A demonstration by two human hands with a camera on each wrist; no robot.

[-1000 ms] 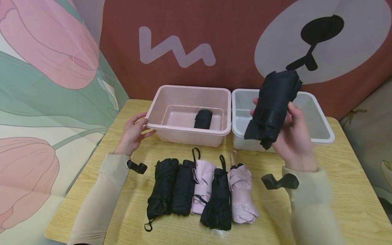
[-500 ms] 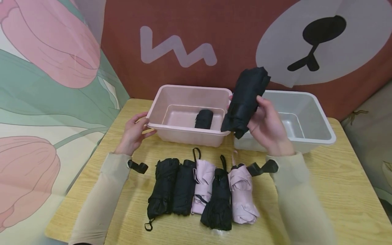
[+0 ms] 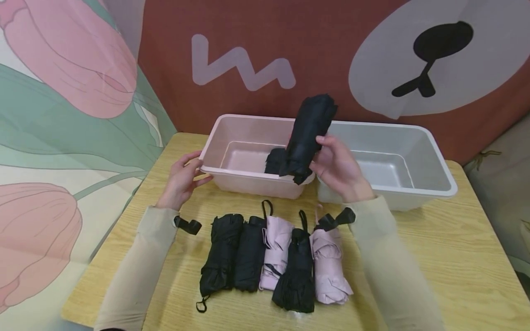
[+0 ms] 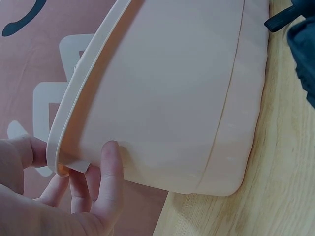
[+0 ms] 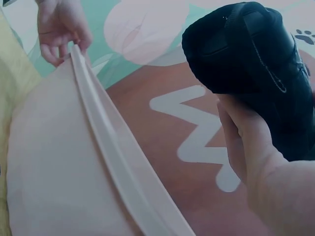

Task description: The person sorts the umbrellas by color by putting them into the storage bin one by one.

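My right hand [image 3: 337, 168] grips a folded black umbrella [image 3: 310, 133], held tilted over the right end of the pink bin [image 3: 256, 184]. In the right wrist view a strap crosses the near end of this umbrella [image 5: 246, 54]. Inside the bin lies another black umbrella [image 3: 273, 161], partly hidden behind the held one. My left hand [image 3: 182, 179] holds the bin's left front corner; the left wrist view shows the thumb over the rim [image 4: 83, 93] and fingers under it. A row of folded umbrellas rests in front: several black, including the leftmost [image 3: 221, 255], and two pink, including the rightmost [image 3: 331, 266].
A pale grey bin [image 3: 430, 191] stands right of the pink one, close beside it. Both sit at the back of the wooden table [image 3: 447, 257], against a wall covering [image 3: 323, 50] with printed shapes. The umbrella row lies between my forearms.
My right hand has carried the black umbrella leftward, from over the grey bin to over the pink bin's right end. The left hand stays on the pink bin's corner.
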